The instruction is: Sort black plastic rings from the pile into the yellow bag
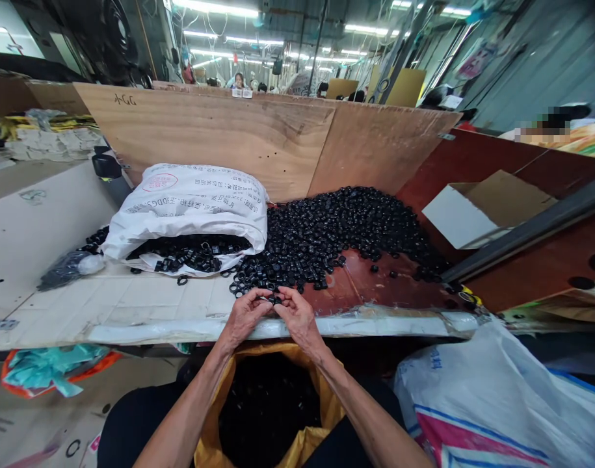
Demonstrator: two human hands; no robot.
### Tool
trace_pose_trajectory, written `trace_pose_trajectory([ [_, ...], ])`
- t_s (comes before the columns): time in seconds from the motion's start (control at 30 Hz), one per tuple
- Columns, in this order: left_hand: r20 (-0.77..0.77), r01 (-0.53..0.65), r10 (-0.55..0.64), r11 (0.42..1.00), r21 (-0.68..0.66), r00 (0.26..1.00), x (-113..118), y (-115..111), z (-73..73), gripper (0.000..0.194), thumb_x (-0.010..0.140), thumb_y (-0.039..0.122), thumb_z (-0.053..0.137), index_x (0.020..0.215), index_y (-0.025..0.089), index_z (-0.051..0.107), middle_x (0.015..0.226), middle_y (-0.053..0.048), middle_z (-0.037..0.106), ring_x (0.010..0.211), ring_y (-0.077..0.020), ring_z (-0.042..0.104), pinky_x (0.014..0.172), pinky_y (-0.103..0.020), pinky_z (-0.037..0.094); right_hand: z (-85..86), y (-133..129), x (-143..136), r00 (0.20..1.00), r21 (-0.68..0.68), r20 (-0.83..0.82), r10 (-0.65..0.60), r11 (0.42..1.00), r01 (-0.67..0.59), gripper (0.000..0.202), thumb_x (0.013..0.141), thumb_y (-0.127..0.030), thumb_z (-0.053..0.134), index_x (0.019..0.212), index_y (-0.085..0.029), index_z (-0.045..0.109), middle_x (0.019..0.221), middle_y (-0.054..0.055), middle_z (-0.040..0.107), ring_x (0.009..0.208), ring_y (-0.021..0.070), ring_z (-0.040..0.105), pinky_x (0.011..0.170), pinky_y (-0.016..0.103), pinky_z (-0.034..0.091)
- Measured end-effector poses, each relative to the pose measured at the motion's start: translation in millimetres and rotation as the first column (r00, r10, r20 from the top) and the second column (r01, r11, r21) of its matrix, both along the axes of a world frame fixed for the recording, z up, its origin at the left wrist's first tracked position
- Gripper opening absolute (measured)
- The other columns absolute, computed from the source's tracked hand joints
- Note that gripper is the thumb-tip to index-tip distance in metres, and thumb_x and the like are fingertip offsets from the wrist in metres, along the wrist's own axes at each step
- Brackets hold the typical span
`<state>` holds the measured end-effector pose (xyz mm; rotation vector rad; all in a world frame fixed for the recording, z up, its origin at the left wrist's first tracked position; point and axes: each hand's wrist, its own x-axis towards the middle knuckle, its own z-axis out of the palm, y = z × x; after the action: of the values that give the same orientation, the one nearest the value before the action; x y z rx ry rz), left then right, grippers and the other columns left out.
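Note:
My left hand (245,318) and my right hand (300,316) meet at the table's front edge, fingertips pinched close together. Between them are small black plastic parts (274,299), like caps or rings; how they fit together is too small to tell. Just beyond my fingers spreads a big heap of such black parts (346,218), with loose rings at its near left edge. A white woven sack (194,195) lies on its side, its mouth spilling more of them. Below my hands, a yellow sack (212,416) stands open between my legs, with dark contents inside.
Wooden boards (219,123) wall the back of the table. An open cardboard box (465,218) sits at the right behind a metal bar (526,227). A white plastic sack (482,383) bulges at lower right. A dark bag (66,270) lies left. People appear far behind.

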<state>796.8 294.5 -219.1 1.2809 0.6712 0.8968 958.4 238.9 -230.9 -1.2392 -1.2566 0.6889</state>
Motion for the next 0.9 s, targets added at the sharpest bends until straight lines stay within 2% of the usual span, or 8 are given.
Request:
trace_pose_trajectory([
  [0.13, -0.025, -0.070, 0.071, 0.996, 0.064, 0.997, 0.0, -1.0, 1.4, 0.029, 0.078, 0.033, 0.077, 0.102, 0.017, 0.071, 0.090, -0.002, 0.072, 0.081, -0.0142, 0.065, 0.078, -0.025, 0.053, 8.3, -4.4, 1.5, 0.993, 0.024, 0.114, -0.012, 1.000, 0.009, 0.017, 0.089, -0.030, 0.065, 0.102, -0.021, 0.073, 0.098, 0.006, 0.069, 0.085, 0.0186, 0.066, 0.075, 0.029, 0.056],
  [0.2, -0.011, -0.075, 0.076, 0.995, 0.058, 0.997, 0.4, -0.5, 0.7, 0.029, 0.077, 0.032, 0.079, 0.101, 0.017, 0.072, 0.091, -0.002, 0.072, 0.082, -0.0146, 0.065, 0.080, -0.026, 0.053, 11.9, -5.9, 1.6, 0.986, 0.066, 0.165, -0.005, 0.998, -0.006, 0.019, 0.092, -0.028, 0.061, 0.103, -0.022, 0.075, 0.100, 0.007, 0.068, 0.090, 0.0196, 0.066, 0.078, 0.030, 0.056],
  [0.3, 0.010, -0.068, 0.068, 0.997, 0.033, 0.998, 0.7, 0.1, -1.2, 0.030, 0.075, 0.032, 0.080, 0.100, 0.017, 0.071, 0.092, -0.003, 0.073, 0.082, -0.0156, 0.066, 0.081, -0.028, 0.054, 12.1, -6.9, 0.8, 0.988, 0.086, 0.150, -0.021, 0.996, 0.008, 0.023, 0.092, -0.027, 0.061, 0.111, -0.023, 0.073, 0.104, 0.007, 0.067, 0.094, 0.0200, 0.065, 0.079, 0.030, 0.057],
  [0.47, 0.000, -0.060, 0.060, 0.996, 0.072, 0.998, 0.7, -0.6, -3.1, 0.030, 0.076, 0.033, 0.080, 0.100, 0.017, 0.072, 0.091, -0.003, 0.072, 0.083, -0.0155, 0.065, 0.081, -0.027, 0.053, 9.1, -6.7, 1.1, 0.992, 0.100, 0.123, -0.031, 0.995, 0.018, 0.015, 0.089, -0.028, 0.066, 0.099, -0.022, 0.075, 0.102, 0.007, 0.067, 0.093, 0.0199, 0.066, 0.079, 0.029, 0.057],
  [0.53, -0.006, -0.066, 0.066, 0.994, 0.088, 0.998, 0.8, -0.9, -3.8, 0.030, 0.076, 0.033, 0.080, 0.100, 0.017, 0.072, 0.092, -0.003, 0.072, 0.083, -0.0156, 0.065, 0.081, -0.028, 0.053, 9.3, -6.3, 1.4, 0.990, 0.097, 0.136, -0.030, 0.995, 0.016, 0.017, 0.090, -0.029, 0.066, 0.102, -0.022, 0.076, 0.103, 0.007, 0.068, 0.093, 0.0201, 0.066, 0.079, 0.030, 0.056],
  [0.7, 0.021, -0.032, 0.031, 0.996, 0.080, 0.999, 1.7, -1.2, -6.4, 0.031, 0.079, 0.035, 0.079, 0.102, 0.017, 0.070, 0.097, -0.004, 0.073, 0.088, -0.0175, 0.068, 0.085, -0.030, 0.054, 8.7, -6.1, -1.2, 0.986, 0.032, 0.141, -0.092, 0.996, 0.088, 0.027, 0.090, -0.037, 0.065, 0.110, -0.021, 0.072, 0.095, 0.005, 0.071, 0.081, 0.0191, 0.066, 0.075, 0.030, 0.055],
  [0.9, 0.031, -0.014, 0.012, 0.998, 0.064, 0.999, 2.1, -2.6, -5.4, 0.030, 0.079, 0.036, 0.080, 0.101, 0.017, 0.070, 0.093, -0.003, 0.075, 0.086, -0.0176, 0.070, 0.085, -0.031, 0.056, 12.0, -7.8, -2.2, 0.969, 0.013, 0.236, -0.076, 0.997, 0.075, 0.024, 0.096, -0.040, 0.058, 0.093, -0.020, 0.071, 0.075, 0.002, 0.068, 0.064, 0.0160, 0.060, 0.064, 0.026, 0.049],
])
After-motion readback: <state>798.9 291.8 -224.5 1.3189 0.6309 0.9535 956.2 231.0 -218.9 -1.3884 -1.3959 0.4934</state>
